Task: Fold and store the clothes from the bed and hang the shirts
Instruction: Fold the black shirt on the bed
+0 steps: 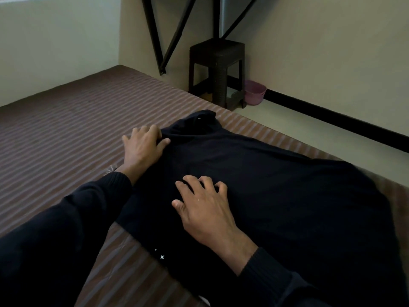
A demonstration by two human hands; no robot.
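Note:
A dark navy garment [276, 185] lies spread flat on the brown striped bed [66, 134], its collar end pointing toward the far edge. My left hand [142, 145] rests at the garment's upper left edge, near the collar, with the thumb lying on the cloth and the fingers on the sheet. My right hand [203, 209] presses down on the middle of the garment with its fingers spread and bent at the tips. Both of my arms wear dark sleeves. A small white star mark [162, 257] shows on the dark cloth near the front.
A dark plastic stool [218, 69] stands on the floor beyond the bed's far edge. Next to it a pink bucket [255, 92] sits against the wall. Black metal struts [168, 34] lean on the wall behind. The bed's left half shows only striped sheet.

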